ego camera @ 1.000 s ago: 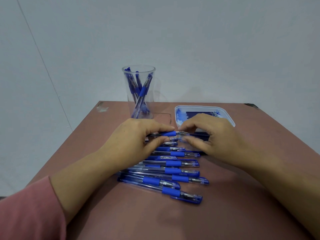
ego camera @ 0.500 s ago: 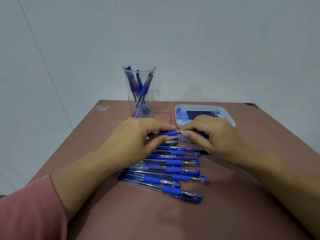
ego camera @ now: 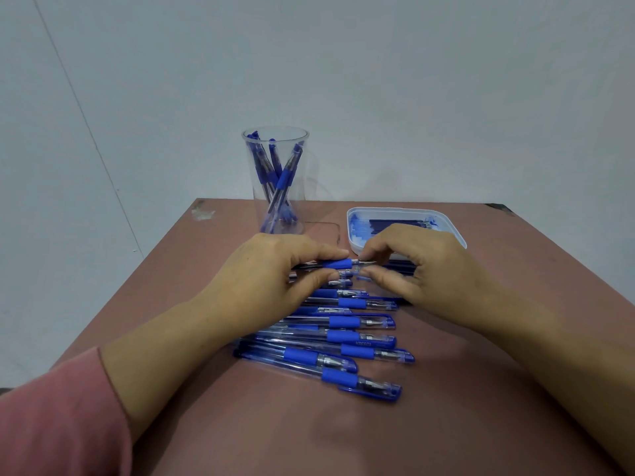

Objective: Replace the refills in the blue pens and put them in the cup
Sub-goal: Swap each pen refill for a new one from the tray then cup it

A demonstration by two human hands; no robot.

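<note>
A left hand (ego camera: pixel 271 269) and a right hand (ego camera: pixel 422 266) met at the centre of the frame over a reddish-brown table (ego camera: pixel 429 424). Between them they held a clear-barrelled pen with a blue rubber grip (ego camera: pixel 338 263), lying level and pointing right, just above the far end of a row of pens.

The left thumb and forefinger pinched the barrel just left of the blue grip, and the other left fingers curled behind them. The right thumb and forefinger pinched the metal tip end of the same pen. The remaining right fingers were bent loosely downward, with blur at their tips.

Below the hands, toward the lower centre of the frame, a row of similar clear pens with blue grips and caps (ego camera: pixel 343 336) lay side by side on the table, tips toward the right and partly hidden under the left wrist.

At upper centre, a tall clear plastic cup (ego camera: pixel 301 173) stood upright near the table's far edge with several blue pens (ego camera: pixel 281 180) leaning inside it. To its right sat a shallow white rectangular tray (ego camera: pixel 391 210), stained with blue ink and holding dark blue refills (ego camera: pixel 395 224). More dark refills (ego camera: pixel 402 266) lay on the table under the right hand, just in front of the tray.

A pink sleeve (ego camera: pixel 51 417) covered the left forearm at the lower left corner.
</note>
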